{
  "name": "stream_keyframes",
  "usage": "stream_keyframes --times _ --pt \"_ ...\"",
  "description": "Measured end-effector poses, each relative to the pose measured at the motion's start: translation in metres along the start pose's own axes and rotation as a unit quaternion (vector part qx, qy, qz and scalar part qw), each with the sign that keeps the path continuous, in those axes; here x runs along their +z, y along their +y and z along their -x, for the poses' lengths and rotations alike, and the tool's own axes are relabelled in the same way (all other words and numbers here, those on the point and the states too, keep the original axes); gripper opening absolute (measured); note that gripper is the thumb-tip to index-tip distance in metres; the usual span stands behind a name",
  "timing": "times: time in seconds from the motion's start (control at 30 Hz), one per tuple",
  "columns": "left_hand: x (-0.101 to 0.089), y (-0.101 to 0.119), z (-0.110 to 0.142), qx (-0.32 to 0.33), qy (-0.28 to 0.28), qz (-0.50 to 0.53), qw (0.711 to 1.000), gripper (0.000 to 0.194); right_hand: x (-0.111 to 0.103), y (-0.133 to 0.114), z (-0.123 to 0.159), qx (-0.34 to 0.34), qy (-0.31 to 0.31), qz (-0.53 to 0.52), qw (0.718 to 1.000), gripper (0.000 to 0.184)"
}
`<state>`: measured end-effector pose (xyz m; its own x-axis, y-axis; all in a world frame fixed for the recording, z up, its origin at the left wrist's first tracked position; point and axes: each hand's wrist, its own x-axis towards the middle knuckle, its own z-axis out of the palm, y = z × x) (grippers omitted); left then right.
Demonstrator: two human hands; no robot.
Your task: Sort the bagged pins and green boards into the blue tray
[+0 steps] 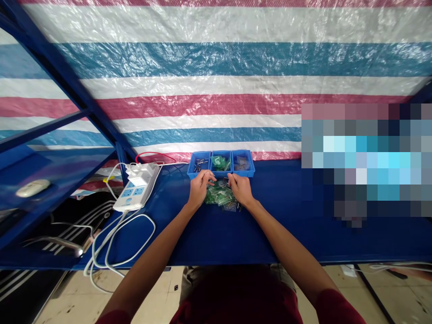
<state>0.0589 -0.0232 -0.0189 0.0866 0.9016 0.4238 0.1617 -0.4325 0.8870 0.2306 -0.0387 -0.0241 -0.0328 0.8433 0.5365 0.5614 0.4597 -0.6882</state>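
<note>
Three joined blue bins stand at the back of the blue table. Metal screw-like pieces lie in the left bin (pixel 195 168), green plastic bags in the middle bin (pixel 227 167), and clear bags with small brownish contents in the right bin (pixel 251 168). In front of them is a mixed pile of green and clear bags and metal pieces (pixel 219 195). My left hand (pixel 200 185) is at the pile's left, by the left bin's front edge, fingertips pinched together. At the pile's right, my right hand (pixel 240 186) is closed in a pinch. Whatever is between the fingers is too small to tell.
To the left lies a white power strip (pixel 130 195) with plugged-in chargers, its white cable (pixel 116 243) looped over the table's front edge. A blue metal frame (pixel 70 90) slants at the left. Striped plastic sheeting (pixel 216 85) hangs behind. A pixelated patch covers the right side.
</note>
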Motion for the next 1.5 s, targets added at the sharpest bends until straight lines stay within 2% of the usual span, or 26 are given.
stream_keyframes --times 0.13,0.27,0.33,0.47,0.8,0.93,1.07,1.27,1.5 --pt "-0.003 -0.005 -0.002 0.034 -0.022 -0.059 0.997 0.035 0.001 0.002 0.000 -0.003 0.003 0.005 1.000 0.051" --pt "-0.004 -0.004 -0.004 0.068 0.021 -0.104 0.992 0.036 0.003 0.004 0.001 -0.010 -0.003 0.002 1.000 0.051" --pt "-0.004 -0.002 -0.004 0.056 0.018 -0.073 0.996 0.038 0.003 0.005 0.001 -0.013 -0.006 0.002 1.000 0.050" --pt "-0.003 0.000 -0.002 0.009 -0.025 -0.053 0.998 0.036 0.004 0.005 0.001 -0.013 -0.007 0.005 1.000 0.050" --pt "-0.003 -0.008 -0.002 0.018 -0.079 -0.088 0.993 0.033 0.003 0.004 0.001 -0.007 -0.018 -0.008 1.000 0.046" --pt "-0.001 -0.002 -0.001 0.023 -0.078 -0.082 0.993 0.025 0.002 0.003 0.001 -0.018 -0.007 -0.008 1.000 0.044" --pt "-0.001 0.002 0.001 0.014 -0.078 -0.075 0.994 0.027 0.001 0.002 0.001 -0.050 0.011 -0.032 0.998 0.034" --pt "-0.001 0.001 0.002 0.016 -0.079 -0.086 0.993 0.032 0.006 0.005 0.002 -0.089 -0.021 -0.050 0.995 0.028" --pt "-0.001 -0.001 0.000 0.009 -0.064 -0.075 0.995 0.029 0.007 0.007 0.002 -0.078 -0.010 -0.042 0.996 0.027"
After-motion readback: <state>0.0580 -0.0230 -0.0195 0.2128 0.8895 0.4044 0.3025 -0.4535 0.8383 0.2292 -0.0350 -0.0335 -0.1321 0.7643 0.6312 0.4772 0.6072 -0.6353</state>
